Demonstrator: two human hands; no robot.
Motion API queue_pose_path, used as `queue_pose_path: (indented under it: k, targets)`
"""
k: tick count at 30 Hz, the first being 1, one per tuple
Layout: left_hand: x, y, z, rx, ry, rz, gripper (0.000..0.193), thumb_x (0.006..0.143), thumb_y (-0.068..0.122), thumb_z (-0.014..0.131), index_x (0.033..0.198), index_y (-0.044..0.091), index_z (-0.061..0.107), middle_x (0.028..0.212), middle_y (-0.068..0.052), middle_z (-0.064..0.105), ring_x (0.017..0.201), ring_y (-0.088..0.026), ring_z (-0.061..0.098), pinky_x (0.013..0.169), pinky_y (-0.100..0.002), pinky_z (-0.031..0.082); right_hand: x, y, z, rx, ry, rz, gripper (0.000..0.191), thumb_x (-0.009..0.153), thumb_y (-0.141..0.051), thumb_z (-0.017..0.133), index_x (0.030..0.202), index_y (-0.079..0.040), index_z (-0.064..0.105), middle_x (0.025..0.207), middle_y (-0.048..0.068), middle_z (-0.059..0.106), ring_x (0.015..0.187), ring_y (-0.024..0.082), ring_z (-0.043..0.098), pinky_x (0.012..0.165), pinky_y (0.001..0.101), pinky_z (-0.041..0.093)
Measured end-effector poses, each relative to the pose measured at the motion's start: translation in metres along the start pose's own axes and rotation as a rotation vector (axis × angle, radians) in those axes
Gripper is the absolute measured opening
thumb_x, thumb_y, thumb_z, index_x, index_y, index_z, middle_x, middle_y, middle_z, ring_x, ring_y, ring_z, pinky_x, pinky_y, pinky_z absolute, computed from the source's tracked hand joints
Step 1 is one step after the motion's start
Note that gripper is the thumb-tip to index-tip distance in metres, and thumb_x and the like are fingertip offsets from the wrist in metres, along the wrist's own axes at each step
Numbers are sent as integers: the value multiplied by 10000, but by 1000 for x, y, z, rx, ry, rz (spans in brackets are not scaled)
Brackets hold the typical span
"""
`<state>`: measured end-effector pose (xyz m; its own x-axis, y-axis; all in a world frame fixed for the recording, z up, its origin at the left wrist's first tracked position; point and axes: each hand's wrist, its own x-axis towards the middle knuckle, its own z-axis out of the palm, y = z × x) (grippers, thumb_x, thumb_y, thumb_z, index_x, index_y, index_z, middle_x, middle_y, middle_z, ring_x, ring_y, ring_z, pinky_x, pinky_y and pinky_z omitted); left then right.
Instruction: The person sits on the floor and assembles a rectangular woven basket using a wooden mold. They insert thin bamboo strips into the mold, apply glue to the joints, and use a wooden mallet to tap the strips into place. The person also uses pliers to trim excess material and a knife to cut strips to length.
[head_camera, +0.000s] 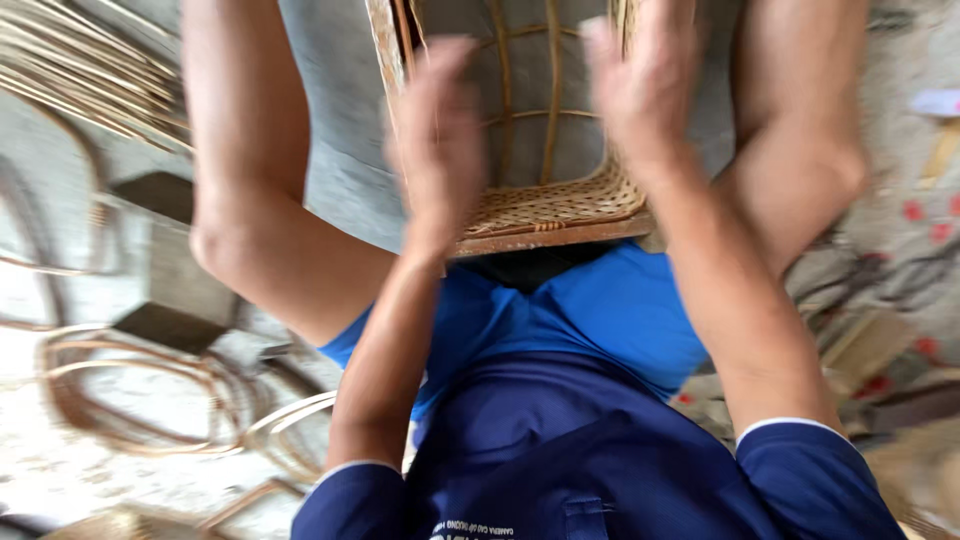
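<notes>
Lying on pale floor: rattan hoops.

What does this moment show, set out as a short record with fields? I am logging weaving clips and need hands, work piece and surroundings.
view: head camera looking down, picture blurred by motion
left hand: raised, fingers spread, in front of the frame's left side; contact unclear
right hand: raised, open, at the frame's right side; contact unclear
work piece: rattan frame with a woven band along its lower edge, between the knees
clothing: blue shorts, dark blue shirt
floor, left: rattan hoops and a bundle of canes
</notes>
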<state>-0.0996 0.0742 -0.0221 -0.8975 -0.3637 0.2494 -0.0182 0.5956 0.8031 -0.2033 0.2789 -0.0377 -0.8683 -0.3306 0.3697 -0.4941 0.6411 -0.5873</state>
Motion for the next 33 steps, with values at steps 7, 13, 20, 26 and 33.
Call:
queue_pose_path:
  k: [7, 13, 20, 26, 33]
  targets:
    - [41, -45, -46, 334, -348, -268, 560, 1024, 189, 634, 1476, -61, 417, 853, -215, 749, 753, -331, 758, 664, -439, 585, -9, -72, 122, 498, -129, 24, 458, 1133, -265, 591, 1337, 139, 522, 1093, 325, 699, 928, 387, 765, 809, 434, 641]
    - [65, -56, -16, 560, -352, -116, 561, 1038, 248, 651, 1299, -204, 444, 858, -236, 743, 737, -363, 755, 642, -432, 613, -15, -69, 122, 551, -246, 133, 219, 1016, -66, 530, 1120, 109, 609, 675, 241, 670, 580, 375, 707, 509, 452, 565]
    - [83, -51, -11, 868, -463, -70, 676, 1030, 241, 579, 1268, -357, 371, 842, -289, 715, 710, -370, 750, 556, -408, 613, -1, -77, 107, 552, -414, 260, 171, 1015, -115, 533, 1013, 41, 602, 675, 237, 683, 575, 374, 713, 544, 474, 581]
    - [110, -15, 7, 1433, -712, -169, 338, 1031, 312, 574, 1017, 16, 736, 870, -167, 730, 760, -272, 723, 524, -395, 572, 5, -83, 87, 503, -342, 269, 265, 994, -199, 578, 1182, -18, 618, 694, 245, 690, 637, 445, 700, 598, 566, 558]
    - [111, -11, 10, 1347, -552, -174, 291, 1008, 303, 643, 979, 32, 744, 806, -143, 729, 683, -237, 723, 460, -349, 565, 10, -86, 76, 498, -408, 289, 295, 1012, -199, 535, 1249, -32, 588, 697, 207, 707, 599, 366, 727, 575, 500, 593]
